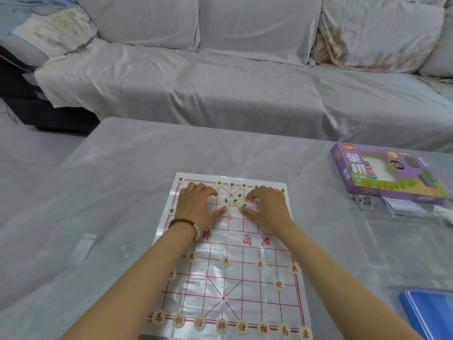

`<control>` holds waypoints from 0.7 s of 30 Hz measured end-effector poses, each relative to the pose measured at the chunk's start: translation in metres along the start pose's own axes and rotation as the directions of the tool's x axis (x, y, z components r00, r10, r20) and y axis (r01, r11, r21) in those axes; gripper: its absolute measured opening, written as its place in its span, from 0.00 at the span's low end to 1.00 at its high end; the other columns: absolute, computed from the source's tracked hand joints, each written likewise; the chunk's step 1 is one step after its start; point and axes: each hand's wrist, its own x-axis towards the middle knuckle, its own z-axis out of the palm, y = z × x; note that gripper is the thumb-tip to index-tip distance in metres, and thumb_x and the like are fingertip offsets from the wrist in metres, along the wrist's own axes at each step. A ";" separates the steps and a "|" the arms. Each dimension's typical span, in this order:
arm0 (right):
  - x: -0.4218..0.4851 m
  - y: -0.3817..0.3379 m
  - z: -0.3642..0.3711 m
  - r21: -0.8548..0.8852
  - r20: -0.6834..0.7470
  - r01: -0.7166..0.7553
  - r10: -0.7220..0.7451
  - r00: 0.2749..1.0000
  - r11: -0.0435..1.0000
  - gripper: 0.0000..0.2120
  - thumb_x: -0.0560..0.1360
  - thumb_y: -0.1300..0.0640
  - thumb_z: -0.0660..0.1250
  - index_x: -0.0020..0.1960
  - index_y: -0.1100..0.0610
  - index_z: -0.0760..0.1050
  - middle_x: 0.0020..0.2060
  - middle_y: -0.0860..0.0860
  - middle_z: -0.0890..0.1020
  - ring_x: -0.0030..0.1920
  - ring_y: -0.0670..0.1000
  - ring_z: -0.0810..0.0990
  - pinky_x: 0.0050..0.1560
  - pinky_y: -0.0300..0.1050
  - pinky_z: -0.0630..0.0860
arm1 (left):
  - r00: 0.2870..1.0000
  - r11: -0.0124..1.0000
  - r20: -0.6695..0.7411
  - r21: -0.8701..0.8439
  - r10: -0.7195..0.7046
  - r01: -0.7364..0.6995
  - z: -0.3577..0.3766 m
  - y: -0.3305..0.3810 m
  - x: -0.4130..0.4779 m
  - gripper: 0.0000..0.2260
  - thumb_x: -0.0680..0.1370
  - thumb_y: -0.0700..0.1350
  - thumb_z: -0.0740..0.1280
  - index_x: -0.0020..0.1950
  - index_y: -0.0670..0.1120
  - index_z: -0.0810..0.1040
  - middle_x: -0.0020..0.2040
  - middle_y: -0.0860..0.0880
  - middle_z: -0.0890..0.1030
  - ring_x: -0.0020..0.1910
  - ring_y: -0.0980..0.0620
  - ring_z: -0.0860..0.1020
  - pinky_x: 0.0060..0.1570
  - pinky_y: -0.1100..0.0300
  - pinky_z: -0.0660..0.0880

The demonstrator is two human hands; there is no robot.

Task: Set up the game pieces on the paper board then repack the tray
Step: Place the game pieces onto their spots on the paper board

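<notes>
A glossy paper board (235, 244) with red grid lines lies on the table. Round cream pieces with red characters (225, 261) stand in rows on its near half. Cream pieces with dark characters line the far edge, and several are bunched in a cluster (234, 200) near the far middle. My left hand (199, 205) and my right hand (266, 206) lie palm down on the far half, one on each side of the cluster, fingers bent inward around it. Some pieces may be hidden under the hands.
A purple game box (389, 171) lies at the table's far right, with a metal ring puzzle (361, 200) and a small card pack (404, 208) in front of it. A blue flat object (431, 312) sits at the near right. A covered sofa (220, 77) stands behind the table.
</notes>
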 end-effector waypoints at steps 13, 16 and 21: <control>0.012 -0.030 0.008 0.049 -0.021 0.083 -0.082 0.996 0.995 0.14 0.73 0.43 0.67 0.56 0.48 0.76 0.58 0.45 0.77 0.61 0.48 0.71 0.62 0.43 0.60 | 0.988 0.988 0.006 -0.023 -0.155 0.155 -0.013 -0.037 0.010 0.20 0.74 0.59 0.65 0.64 0.53 0.73 0.62 0.53 0.75 0.63 0.50 0.66 0.61 0.56 0.62; 0.014 -0.032 0.010 0.052 -0.023 0.076 -0.075 0.997 0.996 0.15 0.73 0.43 0.67 0.56 0.48 0.76 0.58 0.45 0.77 0.61 0.48 0.71 0.63 0.44 0.60 | 0.990 0.989 0.024 -0.038 -0.140 0.140 -0.012 -0.035 0.022 0.18 0.74 0.58 0.66 0.61 0.53 0.75 0.56 0.54 0.78 0.61 0.50 0.68 0.59 0.56 0.63; 0.015 -0.027 0.012 0.079 -0.061 0.095 -0.091 0.994 0.992 0.13 0.73 0.45 0.68 0.54 0.48 0.77 0.55 0.44 0.77 0.59 0.47 0.72 0.60 0.41 0.58 | 0.992 0.990 0.007 -0.057 -0.125 0.125 -0.012 -0.034 0.041 0.13 0.73 0.56 0.68 0.53 0.52 0.79 0.48 0.54 0.80 0.57 0.51 0.71 0.57 0.57 0.65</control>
